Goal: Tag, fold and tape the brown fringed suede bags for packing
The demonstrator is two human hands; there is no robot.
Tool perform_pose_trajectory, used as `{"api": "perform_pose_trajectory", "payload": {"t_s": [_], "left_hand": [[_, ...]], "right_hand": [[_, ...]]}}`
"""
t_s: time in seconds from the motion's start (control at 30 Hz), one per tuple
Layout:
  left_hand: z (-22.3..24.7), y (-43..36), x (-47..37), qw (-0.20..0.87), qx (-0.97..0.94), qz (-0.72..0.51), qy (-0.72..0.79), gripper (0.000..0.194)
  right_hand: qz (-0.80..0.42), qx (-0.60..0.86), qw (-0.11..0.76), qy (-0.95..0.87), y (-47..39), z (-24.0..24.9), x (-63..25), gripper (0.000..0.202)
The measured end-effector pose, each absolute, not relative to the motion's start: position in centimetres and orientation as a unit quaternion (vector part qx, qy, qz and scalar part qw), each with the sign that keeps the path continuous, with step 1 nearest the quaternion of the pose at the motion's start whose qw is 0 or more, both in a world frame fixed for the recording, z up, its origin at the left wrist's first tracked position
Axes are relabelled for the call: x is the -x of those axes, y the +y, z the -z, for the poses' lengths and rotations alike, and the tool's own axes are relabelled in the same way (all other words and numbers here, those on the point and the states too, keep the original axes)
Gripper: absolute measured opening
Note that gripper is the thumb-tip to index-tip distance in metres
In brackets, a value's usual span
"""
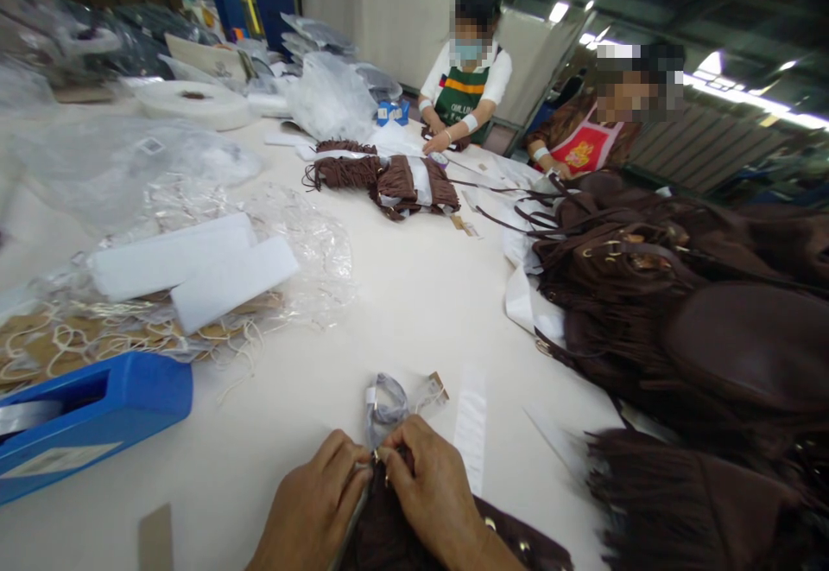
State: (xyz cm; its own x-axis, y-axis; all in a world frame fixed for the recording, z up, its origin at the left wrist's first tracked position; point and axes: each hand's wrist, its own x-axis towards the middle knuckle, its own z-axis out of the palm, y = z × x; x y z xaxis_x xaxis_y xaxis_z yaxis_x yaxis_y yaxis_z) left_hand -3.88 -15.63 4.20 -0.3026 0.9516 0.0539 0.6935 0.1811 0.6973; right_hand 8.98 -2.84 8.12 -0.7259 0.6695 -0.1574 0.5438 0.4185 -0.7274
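Observation:
At the bottom centre lies a dark brown bag with metal studs. My left hand pinches the bag's top edge, near a small metal fitting. Close beside it, my right hand has its thumb and fingers closed on the same fitting. A grey wrapped strap loop rises from the spot between my fingertips. Just right of the loop is a brown tag on a thin string. A white strip lies flat on the table beyond my right hand.
A blue tape dispenser stands at the left, near white foam pieces and stringed tags. Brown bags are heaped along the right. Wrapped fringed bags lie farther back on the table. Two people work at the far side.

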Motion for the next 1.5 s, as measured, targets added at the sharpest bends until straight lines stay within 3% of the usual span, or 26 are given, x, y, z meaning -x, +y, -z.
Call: {"api": "perform_pose_trajectory", "payload": {"t_s": [0.3, 0.63, 1.5], "left_hand": [[-4.7, -14.9, 3.1, 0.262, -0.446, -0.353, 0.780, 0.020], [-5.6, -14.2, 2.2, 0.399, -0.271, -0.369, 0.795, 0.030], [-5.6, -14.8, 2.3, 0.384, -0.204, -0.409, 0.803, 0.034]], "right_hand": [[-0.410, 0.363, 0.081, -0.833, -2.7, -8.1, -9.0, 0.011], [-0.411, 0.356, 0.079, -0.836, -2.7, -8.2, -9.0, 0.010], [-0.435, 0.327, 0.063, -0.836, -2.5, -8.4, -9.6, 0.013]]}}
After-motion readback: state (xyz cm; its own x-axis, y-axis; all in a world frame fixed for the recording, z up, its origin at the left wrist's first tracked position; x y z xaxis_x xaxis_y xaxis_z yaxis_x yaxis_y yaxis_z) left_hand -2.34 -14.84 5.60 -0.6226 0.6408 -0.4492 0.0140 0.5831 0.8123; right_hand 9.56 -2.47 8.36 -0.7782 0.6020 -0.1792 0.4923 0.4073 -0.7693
